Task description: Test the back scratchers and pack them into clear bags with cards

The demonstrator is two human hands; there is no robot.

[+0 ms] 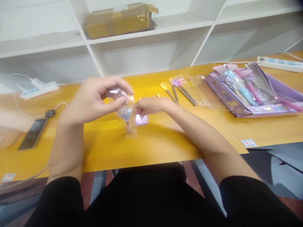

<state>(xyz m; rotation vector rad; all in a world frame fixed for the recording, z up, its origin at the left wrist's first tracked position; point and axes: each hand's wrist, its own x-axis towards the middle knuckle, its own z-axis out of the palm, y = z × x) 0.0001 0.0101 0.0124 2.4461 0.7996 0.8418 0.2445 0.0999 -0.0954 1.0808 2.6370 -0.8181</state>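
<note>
My left hand point(101, 97) is raised above the table, its thumb and fingers closed on the top of a clear plastic bag point(133, 126). Inside the bag hangs a blue claw-shaped back scratcher point(125, 112), head up. Beside the bag is my right hand point(149, 105), fingers curled; what they pinch, if anything, is hidden. Just below it shows a small purple and white card point(142, 119). To the right lie several back scratchers with metal rods, among them a yellow one point(168, 91) and a pink one point(186, 91).
A purple display box point(239, 108) of packaged items stands at the right, with clear bags point(201, 94) beside it. On the left are a phone point(33, 134) and a power strip point(39, 90). Behind the table, a white shelf point(151, 33) bears a cardboard box point(118, 22).
</note>
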